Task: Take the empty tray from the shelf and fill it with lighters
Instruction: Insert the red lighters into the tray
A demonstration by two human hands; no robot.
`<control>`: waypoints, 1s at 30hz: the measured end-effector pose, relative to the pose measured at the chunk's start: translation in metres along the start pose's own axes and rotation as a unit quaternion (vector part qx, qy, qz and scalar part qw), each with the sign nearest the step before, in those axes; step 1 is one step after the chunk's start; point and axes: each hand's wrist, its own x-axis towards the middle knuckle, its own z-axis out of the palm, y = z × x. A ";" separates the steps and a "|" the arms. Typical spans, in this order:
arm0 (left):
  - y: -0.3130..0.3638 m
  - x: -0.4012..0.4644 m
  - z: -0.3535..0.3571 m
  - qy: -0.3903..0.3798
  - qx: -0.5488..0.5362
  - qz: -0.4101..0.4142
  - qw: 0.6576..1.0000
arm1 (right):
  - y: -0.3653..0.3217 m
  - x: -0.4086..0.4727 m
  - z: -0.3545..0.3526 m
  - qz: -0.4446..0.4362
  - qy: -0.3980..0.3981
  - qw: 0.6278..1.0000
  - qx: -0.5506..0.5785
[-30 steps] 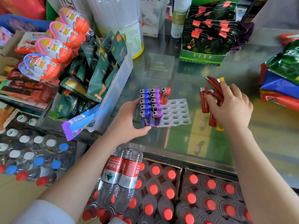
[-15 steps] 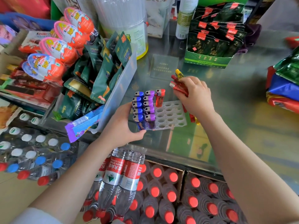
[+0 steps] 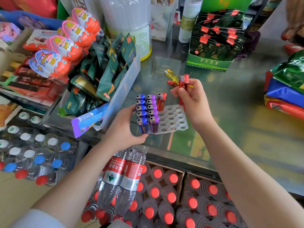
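Observation:
A clear plastic tray (image 3: 174,119) with rows of round holes lies on the glass counter. Its left side holds a row of blue lighters (image 3: 141,111), a row of purple lighters (image 3: 153,111) and one red lighter (image 3: 161,102) at the far end of the third row. My left hand (image 3: 125,130) grips the tray's near left corner. My right hand (image 3: 192,99) hovers above the tray's far right side, closed on a bunch of red and yellow lighters (image 3: 178,80) that stick out upward.
A clear bin of green snack packets (image 3: 105,69) stands just left of the tray. A green box of dark packets (image 3: 213,40) is at the back, stacked bags (image 3: 286,89) at the right. Bottled water (image 3: 156,195) fills boxes below the counter edge.
My right hand has carried the bunch of lighters from the counter on the right to above the tray's far right side. The left hand and tray have kept their place.

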 end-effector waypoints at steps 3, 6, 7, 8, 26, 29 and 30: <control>-0.003 -0.005 0.000 0.002 0.004 -0.005 1.000 | 0.002 -0.019 -0.003 0.006 -0.001 0.998 0.068; -0.007 -0.009 0.000 -0.002 0.005 -0.017 1.000 | 0.009 -0.030 -0.002 -0.007 -0.019 0.997 0.078; -0.007 -0.010 0.000 -0.002 0.005 -0.018 1.000 | 0.012 -0.032 -0.001 -0.010 -0.031 0.997 0.066; -0.007 -0.010 0.001 -0.004 0.005 -0.019 1.000 | 0.014 -0.033 0.001 -0.013 -0.044 0.998 0.052; -0.007 -0.010 0.003 0.000 -0.010 -0.015 1.000 | 0.017 -0.026 0.017 -0.148 -0.047 0.972 -0.174; -0.009 -0.010 0.005 0.006 -0.003 -0.015 1.000 | 0.017 -0.025 0.018 -0.156 -0.046 0.969 -0.184; -0.009 -0.011 0.005 0.010 0.002 -0.018 1.000 | 0.017 -0.025 0.018 -0.158 -0.046 0.968 -0.189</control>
